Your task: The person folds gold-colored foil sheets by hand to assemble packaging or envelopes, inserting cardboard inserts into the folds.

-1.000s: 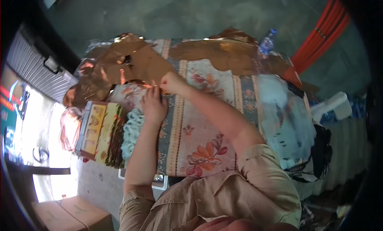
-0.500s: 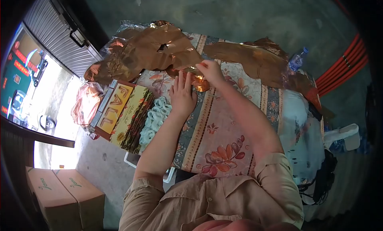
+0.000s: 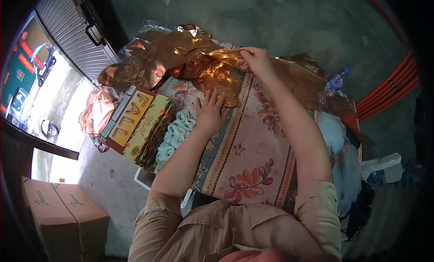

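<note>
Crumpled copper-coloured foil (image 3: 212, 72) spreads over the far side of the table, its near part lifted and shiny. With fingers spread, my left hand (image 3: 211, 113) lies flat at the foil's near edge, palm down. My right hand (image 3: 255, 62) pinches the foil's raised edge between thumb and fingers, farther out and to the right. Beside my left forearm lie looped white cords (image 3: 177, 130), and left of them a stack of printed cards or bags with a "FALL" box (image 3: 132, 121).
A patterned tablecloth (image 3: 253, 149) covers the table. A plastic bottle (image 3: 337, 78) and clear plastic bags (image 3: 346, 167) are at the right. Pinkish clear wrapping (image 3: 98, 109) hangs at the left edge. Cardboard boxes (image 3: 63, 203) stand on the floor; red pipes (image 3: 386, 90) run at the right.
My right hand has moved away from me and slightly right, pulling up the foil's edge so it folds and bunches. My left hand stays in nearly the same place, its fingers more spread.
</note>
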### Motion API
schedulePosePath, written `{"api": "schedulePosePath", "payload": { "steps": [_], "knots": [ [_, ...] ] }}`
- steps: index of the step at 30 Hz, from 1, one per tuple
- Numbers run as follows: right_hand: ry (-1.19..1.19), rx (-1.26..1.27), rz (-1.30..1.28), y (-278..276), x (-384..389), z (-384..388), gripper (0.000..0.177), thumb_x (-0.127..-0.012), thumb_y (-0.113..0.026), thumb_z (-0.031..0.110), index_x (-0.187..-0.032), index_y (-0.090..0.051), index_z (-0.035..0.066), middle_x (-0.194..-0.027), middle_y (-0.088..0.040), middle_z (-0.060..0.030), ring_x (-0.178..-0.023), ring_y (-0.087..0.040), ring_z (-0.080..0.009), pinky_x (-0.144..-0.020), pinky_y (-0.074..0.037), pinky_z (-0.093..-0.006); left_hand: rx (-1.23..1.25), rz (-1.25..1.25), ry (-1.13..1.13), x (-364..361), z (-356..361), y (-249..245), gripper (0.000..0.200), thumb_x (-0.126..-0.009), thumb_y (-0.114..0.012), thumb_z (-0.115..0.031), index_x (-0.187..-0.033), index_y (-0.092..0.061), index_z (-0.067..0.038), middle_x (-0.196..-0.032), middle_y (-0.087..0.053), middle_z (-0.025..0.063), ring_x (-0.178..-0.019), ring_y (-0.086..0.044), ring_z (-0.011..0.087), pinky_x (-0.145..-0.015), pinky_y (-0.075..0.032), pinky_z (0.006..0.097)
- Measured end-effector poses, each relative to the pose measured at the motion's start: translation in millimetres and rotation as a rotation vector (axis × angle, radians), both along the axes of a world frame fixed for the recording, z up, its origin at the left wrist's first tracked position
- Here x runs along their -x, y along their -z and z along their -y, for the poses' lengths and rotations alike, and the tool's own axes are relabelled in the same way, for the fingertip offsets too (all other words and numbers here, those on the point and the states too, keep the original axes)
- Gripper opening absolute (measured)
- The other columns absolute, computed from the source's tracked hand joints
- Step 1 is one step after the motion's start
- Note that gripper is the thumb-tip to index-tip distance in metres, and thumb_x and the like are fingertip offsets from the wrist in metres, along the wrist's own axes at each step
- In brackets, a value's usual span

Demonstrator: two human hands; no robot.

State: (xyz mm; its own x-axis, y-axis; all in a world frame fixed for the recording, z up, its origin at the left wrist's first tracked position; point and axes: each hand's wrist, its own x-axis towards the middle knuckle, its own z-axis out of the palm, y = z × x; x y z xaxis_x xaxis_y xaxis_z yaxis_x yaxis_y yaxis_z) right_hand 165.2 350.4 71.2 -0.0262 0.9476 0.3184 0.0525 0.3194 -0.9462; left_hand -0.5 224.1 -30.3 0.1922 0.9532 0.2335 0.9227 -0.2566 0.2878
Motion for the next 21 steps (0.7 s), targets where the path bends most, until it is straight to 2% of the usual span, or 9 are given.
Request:
{"api": "schedulePosePath", "payload": {
  "steps": [2, 3, 8, 10, 12, 16, 18, 20, 21],
  "knots": [
    [-0.006, -0.102, 0.365, -19, 2, -7, 0.024, -0.092, -0.058, 0.015, -0.107, -0.068, -0.001, -0.082, -0.069, -0.0057, -0.064, -0.063, -0.0093, -0.059, -0.05, -0.0223, -0.012, 0.001, 0.01, 2, -1, 0, 0.056, -0.089, -0.055, -0.039, -0.138, -0.045, -0.013, -0.147, -0.037, 0.0121, -0.14, -0.027, 0.0301, -0.111, -0.016, 0.0582],
    [0.043, -0.23, 0.257, -22, 9, -16, 0.022, -0.087, -0.062, 0.017, -0.098, -0.07, -0.001, -0.071, -0.069, -0.009, -0.059, -0.064, -0.0108, -0.055, -0.049, -0.0267, 0.014, -0.004, 0.009, 2, -1, -1, 0.057, -0.09, -0.054, -0.04, -0.139, -0.044, -0.013, -0.148, -0.036, 0.0117, -0.141, -0.025, 0.0294, -0.111, -0.015, 0.0582],
    [-0.07, -0.419, 0.342, -29, 35, -42, 0.023, -0.087, -0.062, 0.02, -0.098, -0.071, 0.002, -0.068, -0.069, -0.0077, -0.05, -0.06, -0.0105, -0.051, -0.047, -0.0268, 0.039, -0.027, 0.006, 3, -1, 0, 0.058, -0.09, -0.052, -0.041, -0.14, -0.042, -0.013, -0.149, -0.034, 0.0112, -0.141, -0.023, 0.0288, -0.111, -0.014, 0.0582],
    [-0.133, -0.26, 0.359, -45, 44, -36, 0.023, -0.091, -0.061, 0.015, -0.108, -0.069, 0.002, -0.085, -0.069, -0.0028, -0.07, -0.06, -0.0075, -0.063, -0.05, -0.022, -0.015, -0.01, 0.003, 1, -2, 2, 0.057, -0.089, -0.055, -0.038, -0.138, -0.044, -0.013, -0.147, -0.037, 0.0128, -0.139, -0.027, 0.0297, -0.111, -0.015, 0.0575],
    [-0.081, -0.254, 0.252, -55, 46, -33, 0.023, -0.091, -0.061, 0.015, -0.108, -0.069, 0.002, -0.085, -0.069, -0.0024, -0.069, -0.06, -0.0071, -0.063, -0.05, -0.0217, -0.019, -0.004, 0.005, 1, -2, 2, 0.057, -0.089, -0.055, -0.038, -0.138, -0.044, -0.013, -0.146, -0.038, 0.013, -0.139, -0.028, 0.0297, -0.111, -0.015, 0.0577],
    [-0.29, -0.346, 0.56, -63, 51, -31, 0.024, -0.092, -0.06, 0.017, -0.108, -0.068, 0.0, -0.087, -0.07, -0.0015, -0.071, -0.061, -0.0056, -0.062, -0.05, -0.021, -0.038, -0.01, 0.009, 1, -1, 4, 0.056, -0.089, -0.055, -0.038, -0.138, -0.044, -0.012, -0.146, -0.038, 0.0129, -0.139, -0.028, 0.0296, -0.11, -0.016, 0.058],
    [-0.032, -0.381, 0.152, -82, 54, -33, 0.023, -0.092, -0.06, 0.016, -0.107, -0.069, 0.002, -0.085, -0.069, 0.0, -0.069, -0.058, -0.005, -0.062, -0.049, -0.0209, -0.043, -0.003, 0.0, 1, -1, 5, 0.056, -0.089, -0.055, -0.037, -0.137, -0.045, -0.012, -0.146, -0.038, 0.0128, -0.139, -0.028, 0.0299, -0.11, -0.017, 0.058],
    [-0.017, -0.519, 0.074, -90, 54, -30, 0.023, -0.092, -0.06, 0.016, -0.108, -0.069, 0.003, -0.085, -0.069, -0.0001, -0.072, -0.06, -0.0059, -0.064, -0.05, -0.0212, -0.011, -0.025, 0.016, 1, -1, -1, 0.055, -0.089, -0.055, -0.037, -0.137, -0.045, -0.012, -0.146, -0.038, 0.0125, -0.139, -0.028, 0.0301, -0.11, -0.017, 0.0585],
    [-0.103, -0.495, 0.394, -88, 52, -26, 0.024, -0.092, -0.06, 0.016, -0.11, -0.069, 0.004, -0.085, -0.069, -0.0004, -0.074, -0.06, -0.0059, -0.065, -0.049, -0.0203, -0.011, -0.026, 0.016, 2, -1, 1, 0.055, -0.089, -0.055, -0.037, -0.137, -0.045, -0.012, -0.146, -0.038, 0.0125, -0.139, -0.028, 0.0301, -0.11, -0.017, 0.0585]
  ]
}}
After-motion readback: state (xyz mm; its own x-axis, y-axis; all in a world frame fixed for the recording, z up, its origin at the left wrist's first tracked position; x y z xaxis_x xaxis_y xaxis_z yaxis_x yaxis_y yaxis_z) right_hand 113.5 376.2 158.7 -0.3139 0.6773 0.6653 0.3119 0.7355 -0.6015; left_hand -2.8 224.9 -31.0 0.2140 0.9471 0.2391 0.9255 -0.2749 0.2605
